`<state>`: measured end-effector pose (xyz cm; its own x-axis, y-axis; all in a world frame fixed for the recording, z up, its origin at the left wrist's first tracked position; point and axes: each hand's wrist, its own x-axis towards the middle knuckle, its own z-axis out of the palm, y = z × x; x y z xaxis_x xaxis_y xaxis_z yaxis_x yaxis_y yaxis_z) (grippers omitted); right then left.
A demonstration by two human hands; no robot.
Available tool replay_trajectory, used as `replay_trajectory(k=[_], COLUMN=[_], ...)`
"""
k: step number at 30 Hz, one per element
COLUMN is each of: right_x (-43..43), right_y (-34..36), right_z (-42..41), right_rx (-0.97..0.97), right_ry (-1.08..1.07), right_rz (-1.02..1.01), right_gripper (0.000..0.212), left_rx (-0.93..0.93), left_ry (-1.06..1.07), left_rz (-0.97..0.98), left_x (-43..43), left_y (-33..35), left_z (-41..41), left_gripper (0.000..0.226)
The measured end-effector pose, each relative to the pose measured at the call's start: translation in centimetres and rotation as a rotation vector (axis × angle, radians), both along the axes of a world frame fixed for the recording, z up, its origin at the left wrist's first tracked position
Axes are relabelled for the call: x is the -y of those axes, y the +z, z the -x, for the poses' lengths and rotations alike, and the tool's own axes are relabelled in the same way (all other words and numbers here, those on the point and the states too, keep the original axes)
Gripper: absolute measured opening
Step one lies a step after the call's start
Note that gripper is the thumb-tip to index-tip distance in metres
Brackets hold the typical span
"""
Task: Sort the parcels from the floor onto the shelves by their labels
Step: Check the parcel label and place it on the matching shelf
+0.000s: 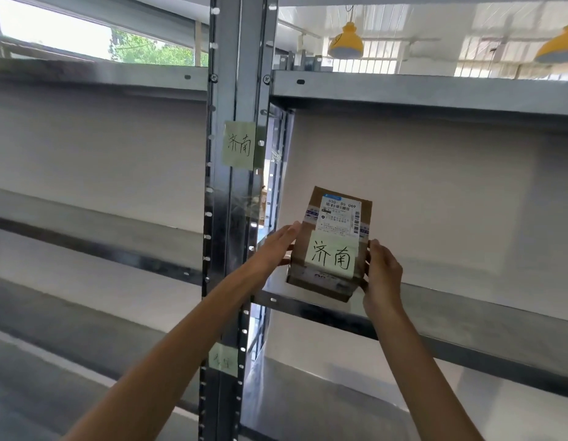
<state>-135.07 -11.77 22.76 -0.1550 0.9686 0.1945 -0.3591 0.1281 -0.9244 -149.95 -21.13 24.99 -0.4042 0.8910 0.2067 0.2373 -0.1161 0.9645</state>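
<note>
A small brown cardboard parcel (332,246) carries a white shipping slip and a pale green note with two handwritten characters. It rests, tilted back, at the left front end of a grey metal shelf (451,308). My left hand (278,246) presses flat against its left side. My right hand (383,272) grips its right side. A pale green label (239,143) with the same two characters is taped to the upright post (235,90) just left of this shelf.
Another pale green label (223,359) sits lower on the post, its writing blurred. Bare shelves (85,249) run to the left. A higher shelf board (419,92) hangs above the parcel. Yellow lamps (345,43) hang behind the rack.
</note>
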Motion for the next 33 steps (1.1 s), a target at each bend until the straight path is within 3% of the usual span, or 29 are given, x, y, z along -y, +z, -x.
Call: replay_trajectory(k=[5, 12, 26, 30, 33], right_x=[0.1, 0.8, -0.6, -0.8, -0.3], right_y=[-0.6, -1.5, -2.7, -2.6, -2.1], right_z=[0.6, 1.6, 3.5, 3.2, 2.8], right_rx=[0.068, 0.149, 0.258, 0.281, 0.329], right_ry=[0.11, 0.255, 0.301, 0.332, 0.344], right_rz=[0.077, 0.038, -0.014, -0.023, -0.042], right_gripper=[0.027, 0.025, 0.035, 0.037, 0.041], left_rx=[0.021, 0.046, 0.062, 0.024, -0.012], left_ry=[0.004, 0.005, -0.018, 0.019, 0.061], left_rz=[0.086, 0.104, 0.158, 0.145, 0.061], left_x=[-0.4, -1.8, -3.6, -4.3, -4.8], left_y=[-0.3, -1.7, -2.4, -2.4, -3.0], left_z=[-0.4, 0.8, 2.4, 2.4, 2.4], left_gripper=[0.057, 0.048, 0.044, 0.06, 0.058])
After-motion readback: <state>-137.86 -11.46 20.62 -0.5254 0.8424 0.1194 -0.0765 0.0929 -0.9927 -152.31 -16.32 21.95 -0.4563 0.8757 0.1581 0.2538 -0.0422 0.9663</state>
